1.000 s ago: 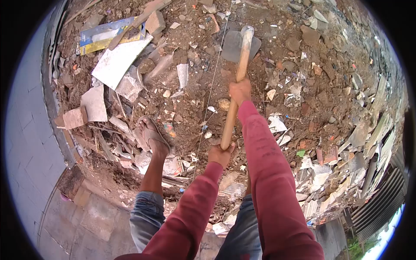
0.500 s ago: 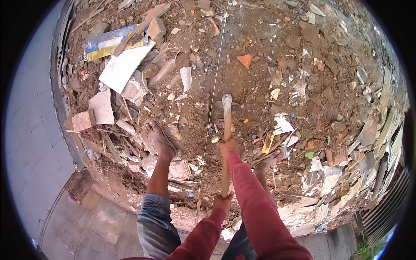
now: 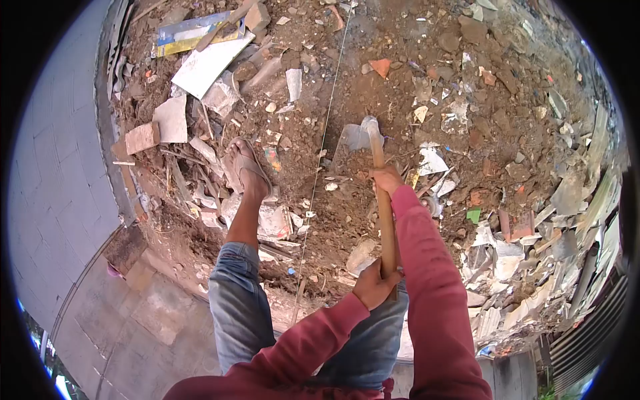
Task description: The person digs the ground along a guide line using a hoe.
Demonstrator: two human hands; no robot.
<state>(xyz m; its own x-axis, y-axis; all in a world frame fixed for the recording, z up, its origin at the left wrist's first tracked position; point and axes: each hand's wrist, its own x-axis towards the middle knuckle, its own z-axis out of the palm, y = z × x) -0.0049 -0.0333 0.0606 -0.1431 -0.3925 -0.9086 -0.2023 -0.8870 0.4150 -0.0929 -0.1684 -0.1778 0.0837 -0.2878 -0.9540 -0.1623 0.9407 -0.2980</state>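
A hoe with a wooden handle (image 3: 386, 223) and a grey metal blade (image 3: 357, 137) reaches away from me over brown soil and rubble. My left hand (image 3: 377, 285) is closed round the handle's near end, beside my thigh. Farther up the handle, below the blade, my right hand (image 3: 387, 180) grips it. The blade lies against the soil, right of a thin taut string (image 3: 322, 148). Small stones and a pale flat chunk (image 3: 362, 257) lie left of the handle.
My sandalled foot (image 3: 248, 165) stands on rubble left of the string. A white board (image 3: 208, 65), a brick (image 3: 143, 137) and broken slabs lie at the upper left. A grey wall (image 3: 57, 147) borders the left side. Corrugated sheets (image 3: 590, 347) are at the lower right.
The hoe first came toward me, its blade dropping into the soil; now the blade is slightly farther up and right, with the handle tilted. Both hands have stayed on the handle and moved with it.
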